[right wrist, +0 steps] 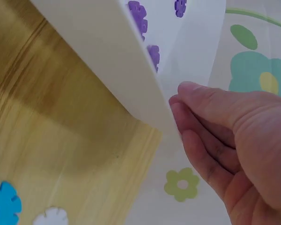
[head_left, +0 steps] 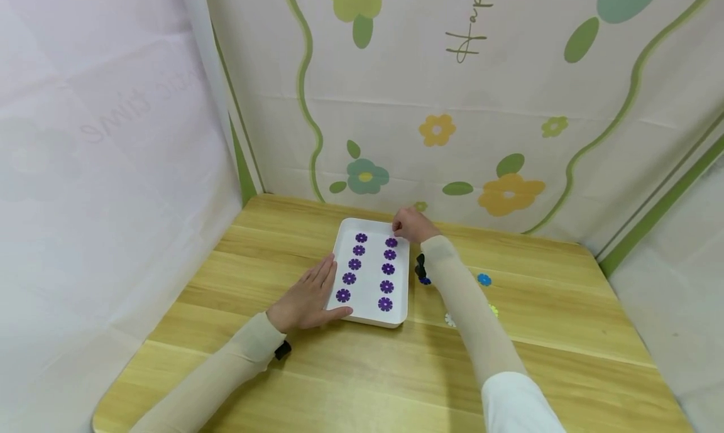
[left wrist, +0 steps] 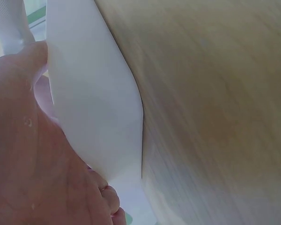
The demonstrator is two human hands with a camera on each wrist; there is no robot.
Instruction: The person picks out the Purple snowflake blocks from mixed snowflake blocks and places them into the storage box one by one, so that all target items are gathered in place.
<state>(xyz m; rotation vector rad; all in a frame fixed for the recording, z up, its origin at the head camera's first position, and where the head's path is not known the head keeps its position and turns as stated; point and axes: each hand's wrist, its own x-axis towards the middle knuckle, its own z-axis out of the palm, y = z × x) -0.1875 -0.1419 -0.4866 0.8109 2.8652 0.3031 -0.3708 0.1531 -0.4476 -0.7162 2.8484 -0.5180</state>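
Note:
A white rectangular tray (head_left: pixel 370 282) lies on the table with two columns of purple snowflake discs, a left column (head_left: pixel 354 264) and a right column (head_left: pixel 388 269). My left hand (head_left: pixel 308 298) rests against the tray's near left corner, fingers straight along the side and thumb over the front edge. In the left wrist view, the palm lies beside the tray's white wall (left wrist: pixel 98 103). My right hand (head_left: pixel 413 225) is at the far right corner, over the rim by the farthest disc (head_left: pixel 391 242). Its fingers (right wrist: pixel 196 140) are curled with the thumb against the index finger, and nothing shows between them.
Right of the tray lie a light blue disc (head_left: pixel 484 279), a dark blue disc (head_left: pixel 425 281), a white disc (head_left: pixel 449 320) and a yellow-green disc (head_left: pixel 494 310), some partly behind the right forearm. A flower-printed curtain (head_left: pixel 396 106) hangs behind the wooden table (head_left: pixel 565 332).

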